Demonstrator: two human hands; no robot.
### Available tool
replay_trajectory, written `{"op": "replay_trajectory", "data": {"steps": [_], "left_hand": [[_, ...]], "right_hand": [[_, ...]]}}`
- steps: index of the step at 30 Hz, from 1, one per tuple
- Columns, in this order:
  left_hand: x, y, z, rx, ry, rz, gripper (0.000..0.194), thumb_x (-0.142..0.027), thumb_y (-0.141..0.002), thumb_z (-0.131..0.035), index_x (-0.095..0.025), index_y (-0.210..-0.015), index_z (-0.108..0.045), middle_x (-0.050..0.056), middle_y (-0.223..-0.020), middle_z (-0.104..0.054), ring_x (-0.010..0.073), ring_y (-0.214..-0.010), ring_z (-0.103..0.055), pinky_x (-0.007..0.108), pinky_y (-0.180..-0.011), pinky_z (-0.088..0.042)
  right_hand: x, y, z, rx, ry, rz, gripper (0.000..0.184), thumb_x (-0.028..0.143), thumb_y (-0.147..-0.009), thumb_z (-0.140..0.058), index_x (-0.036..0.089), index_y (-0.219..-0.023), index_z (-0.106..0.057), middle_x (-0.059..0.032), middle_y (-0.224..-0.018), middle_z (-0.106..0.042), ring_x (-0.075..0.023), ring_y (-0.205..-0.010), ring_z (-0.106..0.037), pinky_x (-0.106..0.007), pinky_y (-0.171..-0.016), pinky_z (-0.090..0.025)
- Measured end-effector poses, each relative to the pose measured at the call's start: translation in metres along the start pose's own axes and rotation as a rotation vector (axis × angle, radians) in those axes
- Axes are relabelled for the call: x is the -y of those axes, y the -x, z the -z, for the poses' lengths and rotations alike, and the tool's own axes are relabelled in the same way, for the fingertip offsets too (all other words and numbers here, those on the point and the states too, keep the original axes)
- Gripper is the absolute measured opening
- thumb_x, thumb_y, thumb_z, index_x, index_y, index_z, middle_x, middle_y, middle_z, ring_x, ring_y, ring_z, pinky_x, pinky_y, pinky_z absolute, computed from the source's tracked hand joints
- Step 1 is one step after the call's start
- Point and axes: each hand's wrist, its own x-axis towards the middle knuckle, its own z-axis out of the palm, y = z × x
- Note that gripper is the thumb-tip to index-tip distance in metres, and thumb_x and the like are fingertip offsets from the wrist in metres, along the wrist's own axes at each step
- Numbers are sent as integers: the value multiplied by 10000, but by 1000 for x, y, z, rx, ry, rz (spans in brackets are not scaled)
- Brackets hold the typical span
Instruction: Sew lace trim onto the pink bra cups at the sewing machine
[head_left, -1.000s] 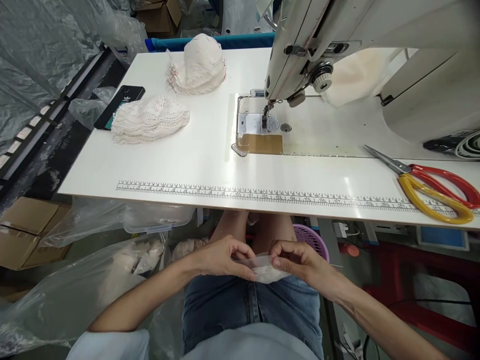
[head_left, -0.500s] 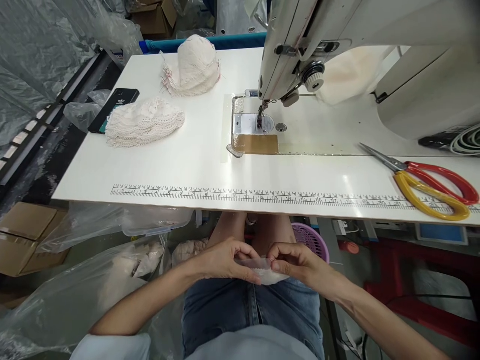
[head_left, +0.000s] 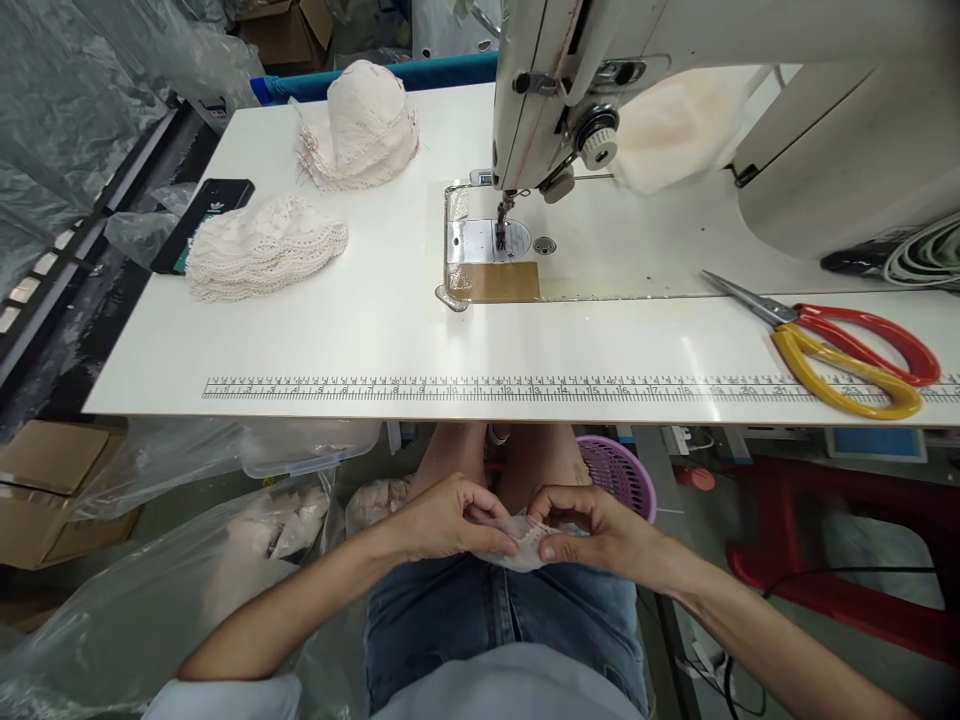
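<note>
Over my lap, below the table edge, a small piece of thin white fabric (head_left: 526, 545) is stretched between my two hands. My left hand (head_left: 457, 520) pinches its left side between thumb and fingers. At its right side my right hand (head_left: 589, 535) grips it, thumb below and curled fingers above. The fingers cover much of the cloth, so its full shape is hidden. Beyond the edge stands a white sewing machine (head_left: 559, 110), its presser foot (head_left: 502, 230) over the metal needle plate. Nothing lies under the foot.
A stack of white lace-edged pieces (head_left: 266, 248) partly covers a black phone-sized item (head_left: 206, 215). Behind it sits a bundled white cloth (head_left: 367, 130). Scissors (head_left: 832, 345) with red and yellow handles rest at right by the printed ruler (head_left: 480, 390). A purple basket (head_left: 619, 475) stands below.
The fabric between my hands has been shifted and bunched, showing more of its textured edge. Both hands stay over my lap. The view has turned slightly, moving the table items left.
</note>
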Motion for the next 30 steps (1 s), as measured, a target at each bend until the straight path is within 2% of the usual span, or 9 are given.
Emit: {"op": "replay_trajectory", "data": {"steps": [12,25,30], "left_hand": [[0,1,1,22,-57,-3,168,-261,-685,-693,-121,-765,-743,11,-619,-650,77,-547,-471,166,-519,-335],[0,3,2,47,-37,-12,177,-263,-682,-706,-122,-784,-740,11,-625,-649,73,-546,-469,161,-520,-340],[-3,8,6,60,-49,-20,200,-284,-683,-710,-136,-813,-743,36,-701,-685,104,-604,-534,187,-590,-392]], "right_hand": [[3,2,-2,-18,160,29,235,388,-743,-705,180,-808,-616,32,-731,-541,-100,-648,-436,-204,-590,-333],[-3,2,-1,-24,170,65,230,414,-819,-620,187,-793,-642,15,-735,-559,-116,-670,-458,-215,-602,-345],[-7,5,3,-39,127,52,230,410,-817,-623,181,-789,-633,5,-752,-561,-129,-699,-475,-228,-637,-365]]}}
